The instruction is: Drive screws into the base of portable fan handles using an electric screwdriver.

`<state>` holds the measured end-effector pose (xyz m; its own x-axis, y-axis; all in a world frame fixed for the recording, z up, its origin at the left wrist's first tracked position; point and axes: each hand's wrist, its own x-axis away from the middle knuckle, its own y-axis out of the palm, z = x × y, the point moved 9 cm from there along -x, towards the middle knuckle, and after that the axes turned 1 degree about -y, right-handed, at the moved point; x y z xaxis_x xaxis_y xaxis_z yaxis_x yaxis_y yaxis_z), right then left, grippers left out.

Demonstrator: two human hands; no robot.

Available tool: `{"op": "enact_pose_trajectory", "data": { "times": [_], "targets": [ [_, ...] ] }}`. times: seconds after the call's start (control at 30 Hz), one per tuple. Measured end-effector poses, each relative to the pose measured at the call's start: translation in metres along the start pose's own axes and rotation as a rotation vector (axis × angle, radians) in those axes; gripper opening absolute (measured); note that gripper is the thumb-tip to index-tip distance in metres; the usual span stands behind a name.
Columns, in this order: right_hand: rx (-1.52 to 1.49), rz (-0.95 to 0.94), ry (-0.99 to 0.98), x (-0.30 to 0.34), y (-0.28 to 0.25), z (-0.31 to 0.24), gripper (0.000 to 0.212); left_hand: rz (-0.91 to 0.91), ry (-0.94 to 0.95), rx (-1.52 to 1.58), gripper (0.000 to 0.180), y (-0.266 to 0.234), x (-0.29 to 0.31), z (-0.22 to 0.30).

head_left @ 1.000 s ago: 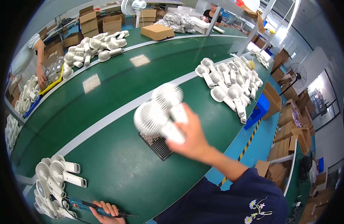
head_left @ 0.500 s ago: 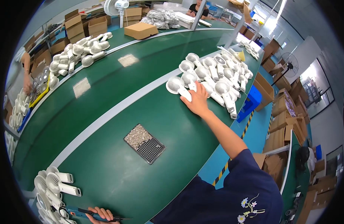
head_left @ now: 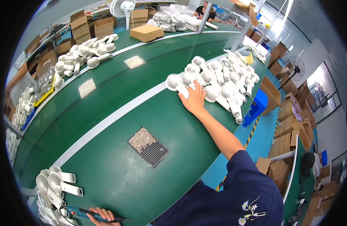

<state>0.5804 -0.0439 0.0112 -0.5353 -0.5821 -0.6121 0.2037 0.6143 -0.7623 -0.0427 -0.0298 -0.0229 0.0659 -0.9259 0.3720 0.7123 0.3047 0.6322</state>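
My right hand (head_left: 194,99) reaches to the near-left side of a large pile of white handheld fans (head_left: 229,89). Its fingers wrap the handle of one handheld fan (head_left: 173,82), whose round ribbed head points away to the left. The fingertips also lie against the neighbouring fan. Low at the left, my left hand (head_left: 102,215) is closed around a teal electric screwdriver (head_left: 78,212), its thin bit pointing right. Beside that hand is a smaller group of white fans (head_left: 54,184). Between the hands a black perforated tray (head_left: 154,153) lies on the green table, partly filled with small metallic screws.
A pale strip (head_left: 117,111) divides the green work surface (head_left: 102,150). Across it are more fans (head_left: 85,52), a cardboard box (head_left: 147,33) and a standing fan (head_left: 124,7). A blue stool (head_left: 256,107) stands on the right. Other people are at the far left and back.
My right hand has drawn slightly left, and the gripped fan has shifted with it relative to the pile. The left hand stays on the screwdriver. The whole view has tilted slightly.
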Motion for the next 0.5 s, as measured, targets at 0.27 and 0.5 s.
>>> {"op": "enact_pose_trajectory", "data": {
  "times": [0.27,0.5],
  "targets": [
    [0.080,0.014,0.135,-0.002,-0.002,0.004,0.055,-0.022,-0.019,0.001,0.041,-0.004,0.000,-0.001],
    [0.078,-0.081,0.208,-0.013,0.002,0.024,0.053,-0.041,-0.007,-0.027,0.038,-0.002,0.000,-0.001]
  ]
}}
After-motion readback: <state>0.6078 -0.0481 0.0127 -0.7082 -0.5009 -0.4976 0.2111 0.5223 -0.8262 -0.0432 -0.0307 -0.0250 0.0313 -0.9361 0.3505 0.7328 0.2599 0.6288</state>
